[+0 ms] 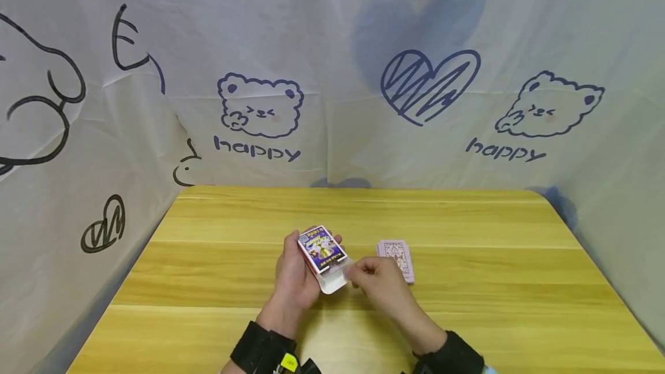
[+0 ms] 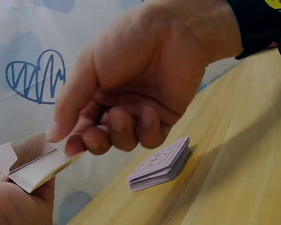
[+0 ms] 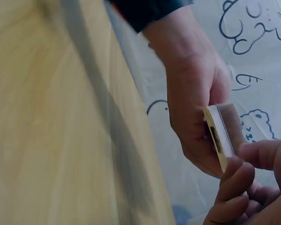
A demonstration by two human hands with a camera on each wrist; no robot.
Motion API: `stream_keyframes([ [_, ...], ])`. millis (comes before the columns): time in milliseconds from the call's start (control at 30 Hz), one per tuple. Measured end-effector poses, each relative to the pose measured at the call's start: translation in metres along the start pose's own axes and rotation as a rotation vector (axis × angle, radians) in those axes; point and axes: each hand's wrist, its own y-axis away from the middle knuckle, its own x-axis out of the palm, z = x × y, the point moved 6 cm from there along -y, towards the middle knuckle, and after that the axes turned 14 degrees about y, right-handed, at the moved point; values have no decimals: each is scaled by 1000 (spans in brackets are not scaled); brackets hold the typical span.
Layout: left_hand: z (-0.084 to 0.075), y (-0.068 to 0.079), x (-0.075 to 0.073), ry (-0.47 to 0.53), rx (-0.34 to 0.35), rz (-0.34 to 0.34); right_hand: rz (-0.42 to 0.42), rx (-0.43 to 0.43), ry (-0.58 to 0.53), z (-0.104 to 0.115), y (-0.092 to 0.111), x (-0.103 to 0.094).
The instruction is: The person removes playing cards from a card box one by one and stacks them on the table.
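Observation:
A small playing-card box [image 1: 320,247] with a purple and yellow printed face lies in my left hand [image 1: 297,276], which grips it by the sides. Its near end stands open, and a white flap [image 1: 334,283] sticks out toward me. My right hand [image 1: 381,281] pinches the flap's edge between thumb and forefinger, the other fingers curled in, as the left wrist view shows on the right hand [image 2: 136,79]. How full the box is inside cannot be seen. Just behind the right hand, a stack of cards [image 1: 397,255] with a patterned pale pink back lies on the table.
The wood-grain table [image 1: 223,229] stretches out on both sides of the hands. White cloth [image 1: 332,154] with drawn bears and hearts hangs behind it and along the sides. A black band [image 1: 260,348] wraps the left wrist, another band [image 1: 454,354] the right.

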Motion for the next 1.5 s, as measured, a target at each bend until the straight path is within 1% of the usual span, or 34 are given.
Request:
stream_keyframes([
  [167,7,1,3,-16,-39,25,-17,98,-98,-9,-1,5],
  [267,8,2,4,-22,-42,39,-35,128,-133,-12,-1,7],
  [433,9,2,5,-29,-44,47,-71,122,-132,-13,-1,9],
  [533,9,2,5,-36,-41,47,-76,119,-154,-13,0,10],
  [600,8,2,5,-37,-37,48,-63,127,-197,-13,0,11],
  [733,5,1,5,-27,-23,53,-11,159,-297,-13,2,14],
  [800,3,1,4,-22,-15,52,18,168,-325,-12,2,16],
  [933,1,0,4,-16,-16,49,49,160,-333,-9,3,16],
  [1100,4,0,4,-18,-49,56,14,178,-318,-10,4,14],
  [1200,4,0,4,-15,-54,60,6,171,-310,-10,4,13],
  [1300,1,0,4,-7,-41,60,39,143,-313,-9,4,13],
  [1433,-2,0,3,-8,-31,56,103,110,-292,-6,3,14],
  [1500,-2,0,3,-5,-32,55,116,102,-272,-6,3,14],
])
